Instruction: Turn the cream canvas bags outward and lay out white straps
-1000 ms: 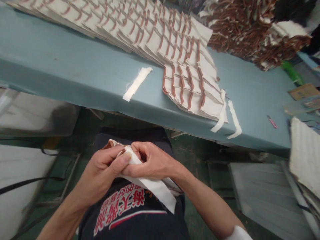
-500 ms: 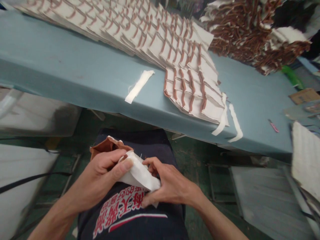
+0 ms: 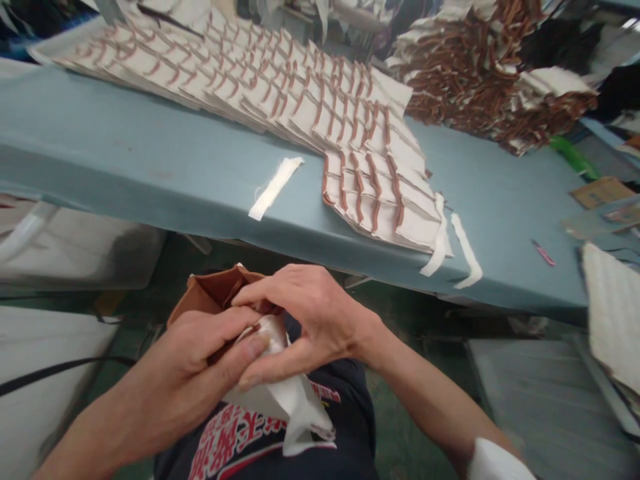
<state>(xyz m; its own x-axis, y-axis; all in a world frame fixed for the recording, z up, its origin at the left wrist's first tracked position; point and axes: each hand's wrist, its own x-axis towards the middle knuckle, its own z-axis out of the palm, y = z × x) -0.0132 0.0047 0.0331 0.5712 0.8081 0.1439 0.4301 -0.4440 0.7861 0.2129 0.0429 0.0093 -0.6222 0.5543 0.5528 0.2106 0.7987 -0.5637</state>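
Observation:
Over my lap, on a dark apron with red lettering [image 3: 240, 433], both hands work at one sewn piece of brown and white fabric [image 3: 203, 293]. My left hand [image 3: 210, 360] pinches it, thumb on top of the white cloth. My right hand [image 3: 310, 320] reaches across, its fingers curled over the brown edge and its thumb against the white part. White cloth [image 3: 295, 407] hangs below the hands over the apron. The fingertips of my right hand are partly hidden behind the fold.
Across the blue table [image 3: 150, 160] lie overlapping rows of white pieces with brown edging [image 3: 370, 193]. Behind stands a heap of brown and white pieces [image 3: 465, 80]. White strips [image 3: 275, 188] lie near the front edge. A small pink-handled tool [image 3: 543, 253] is at the right.
My right hand has moved up and left from the white cloth's lower end to the brown edge beside my left hand. The white end now hangs loose. The camera view has shifted slightly.

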